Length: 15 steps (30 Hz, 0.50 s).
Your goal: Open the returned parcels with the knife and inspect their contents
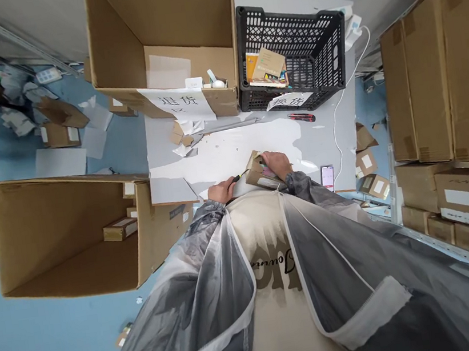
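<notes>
At the near edge of the white table, my left hand (220, 191) is closed around a slim black-handled tool (236, 179) with a bit of yellow near its front. Its thin tip points at a small cardboard box (255, 174); whether it touches the box I cannot tell. My right hand (277, 164) grips the far right side of that box, fingers over its top edge. The box looks partly open, and something pinkish shows inside. Beyond my hands lies a red and black utility knife (302, 117).
A large open carton (220, 105) and a black plastic crate (326, 85) with small packages stand at the back. Another open carton (78, 271) is at left. A phone (327, 177) and white cable (335, 127) lie at right. Paper scraps (185, 149) litter the table.
</notes>
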{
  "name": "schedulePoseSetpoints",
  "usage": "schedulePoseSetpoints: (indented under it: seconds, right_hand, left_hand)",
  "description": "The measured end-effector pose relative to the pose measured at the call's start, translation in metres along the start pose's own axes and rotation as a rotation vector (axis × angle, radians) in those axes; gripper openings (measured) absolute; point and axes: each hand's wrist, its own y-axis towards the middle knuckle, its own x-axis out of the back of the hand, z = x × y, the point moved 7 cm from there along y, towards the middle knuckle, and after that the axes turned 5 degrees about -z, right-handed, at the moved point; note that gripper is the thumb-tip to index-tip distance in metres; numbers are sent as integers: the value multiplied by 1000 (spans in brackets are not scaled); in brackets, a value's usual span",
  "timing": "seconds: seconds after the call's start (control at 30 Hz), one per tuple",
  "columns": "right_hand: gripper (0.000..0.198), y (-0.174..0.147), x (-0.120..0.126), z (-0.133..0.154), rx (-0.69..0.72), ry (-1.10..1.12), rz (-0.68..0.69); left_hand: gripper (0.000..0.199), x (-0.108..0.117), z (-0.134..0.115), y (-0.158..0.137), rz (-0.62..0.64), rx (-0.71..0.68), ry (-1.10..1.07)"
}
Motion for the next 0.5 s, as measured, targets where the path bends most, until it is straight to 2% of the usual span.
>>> schedulePoseSetpoints:
  seconds: [0.1,0.17,0.23,0.37,0.5]
  right_hand:
    - [56,-6,-6,6,-17,9,8]
    - [62,-11,-11,11,-28,15,10]
    - [65,-14,-17,16,-24,23,14]
    - [66,-15,-25,23,-4,37,5]
    - [63,-15,-28,27,-31,48,-14]
  left_hand:
    - [56,9,9,0,-129,178,-268]
    - [61,7,7,6,-114,245,-471]
    - [62,3,1,16,-46,271,-605]
    - [55,-3,-9,35,57,307,-676]
    - [49,-1,-5,41,-28,324,-685]
